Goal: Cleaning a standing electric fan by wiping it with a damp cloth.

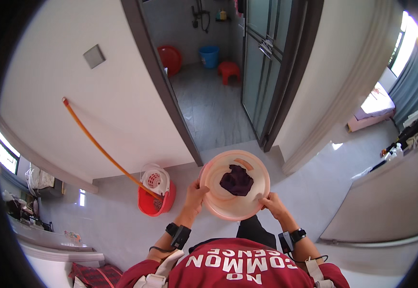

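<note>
A round pink plastic basin (236, 210) is held up in front of my body by both hands. My left hand (195, 196) grips its left rim, thumb over the edge. On the opposite side, my right hand (273, 204) grips the lower right rim. A crumpled dark purple cloth (236, 180) lies in the basin, touched by neither hand. The fingers beneath the rim are partly hidden.
A red mop bucket (145, 206) with a white wringer and an orange-handled mop (103, 149) stands at left by the wall. Ahead, a doorway with an open glass door (266, 72) shows a red stool (228, 72), a blue bucket (209, 57) and a red basin (170, 60).
</note>
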